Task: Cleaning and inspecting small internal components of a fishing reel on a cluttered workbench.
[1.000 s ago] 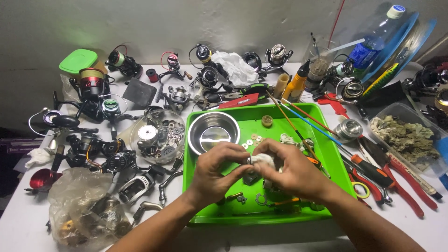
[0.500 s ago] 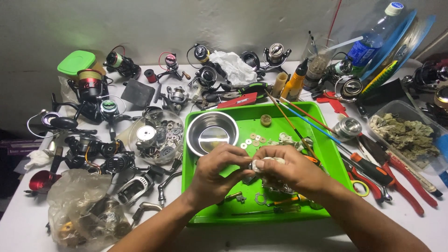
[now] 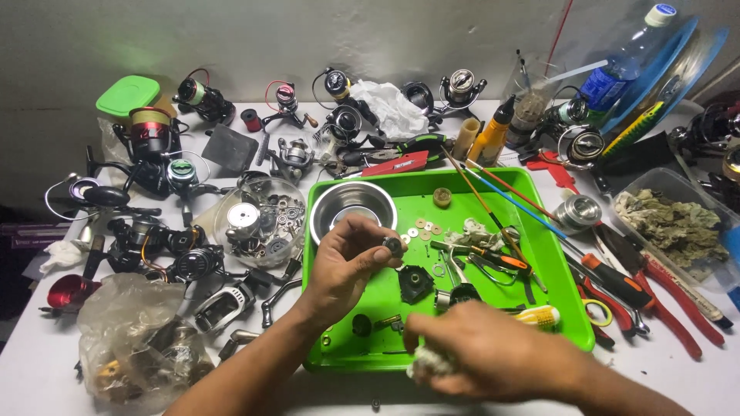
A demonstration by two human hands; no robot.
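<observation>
We're splitting hands now | left hand (image 3: 344, 266) pinching small round part (image 3: 393, 246) | right hand (image 3: 493, 358) dropping back, clutching white cloth (image 3: 428, 362) over green tray (image 3: 532, 308).

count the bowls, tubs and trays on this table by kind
steel bowl: 1
clear round bowl of small parts: 1
clear rectangular tub: 1
green-lidded tub: 1
green tray: 1
total: 5
</observation>
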